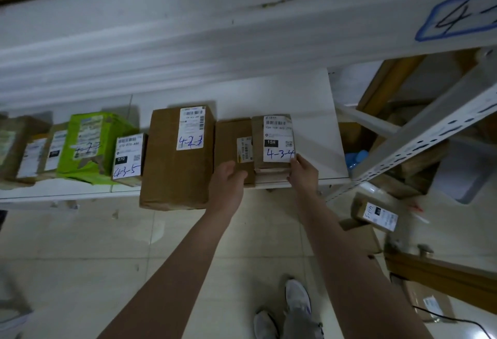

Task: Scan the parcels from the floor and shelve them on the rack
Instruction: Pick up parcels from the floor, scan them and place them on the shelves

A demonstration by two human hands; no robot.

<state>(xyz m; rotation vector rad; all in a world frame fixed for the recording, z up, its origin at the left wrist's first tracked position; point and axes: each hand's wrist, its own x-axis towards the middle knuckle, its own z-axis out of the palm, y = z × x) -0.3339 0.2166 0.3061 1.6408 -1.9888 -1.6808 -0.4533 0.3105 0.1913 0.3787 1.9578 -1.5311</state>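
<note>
White shelf (309, 112), brown parcel (277, 139) marked 4-3-4

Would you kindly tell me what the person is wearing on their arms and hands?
The left forearm and right forearm are bare, with no sleeve in view. The left hand and right hand wear no gloves; no watch, bracelet or ring shows.

Shelf sign (462, 14): cut off by the right edge after "4".
Far-left parcels (18, 147): blurred, labels unreadable.
Middle parcel's label (244, 149): partly hidden behind the "4-3-4" parcel (271, 145).
</note>
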